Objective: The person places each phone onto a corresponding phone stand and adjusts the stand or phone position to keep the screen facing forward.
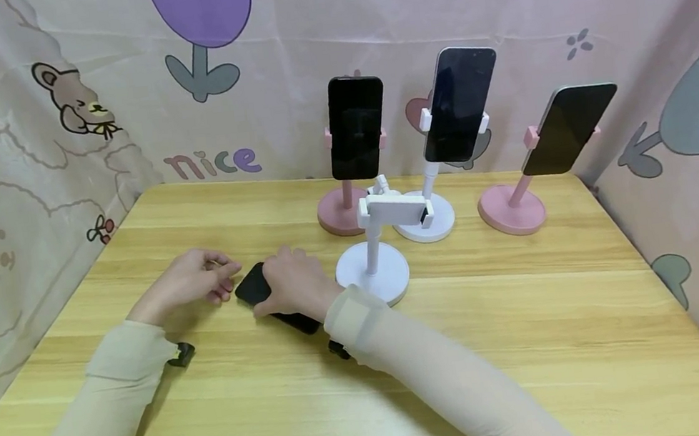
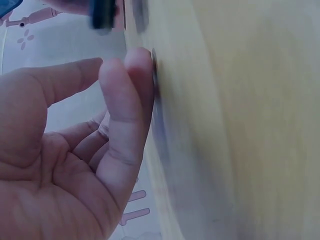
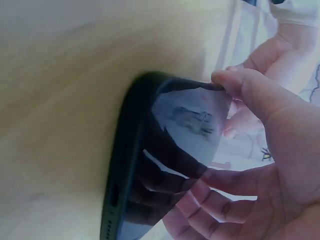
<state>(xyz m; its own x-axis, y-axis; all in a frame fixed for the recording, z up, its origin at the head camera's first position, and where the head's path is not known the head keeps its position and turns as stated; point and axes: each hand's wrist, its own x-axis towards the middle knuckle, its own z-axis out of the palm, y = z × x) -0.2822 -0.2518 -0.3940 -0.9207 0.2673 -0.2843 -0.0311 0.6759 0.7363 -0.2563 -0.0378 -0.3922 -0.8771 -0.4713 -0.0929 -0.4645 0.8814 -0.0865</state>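
Phones already fill three stands at the back: a black phone (image 1: 356,127) on a pink stand (image 1: 344,211), a second phone (image 1: 459,103) on a white stand (image 1: 425,220), and a third phone (image 1: 569,128) tilted on the pink stand (image 1: 512,208) at right. A fourth stand (image 1: 374,273), white, sits nearer with its clamp empty, so by the look of it one mounting is left. The last phone (image 1: 268,300) lies flat on the table (image 1: 529,313), just left of that empty stand. The right hand (image 1: 295,282) covers it, fingers curled over its edge in a grasp; the wrist view shows the thumb on the rim. The left hand (image 1: 191,279) rests beside the phone's far end, loosely curled and holding nothing. The table is pale wood grain, walled on three sides by pink cartoon-print cloth (image 1: 27,175).
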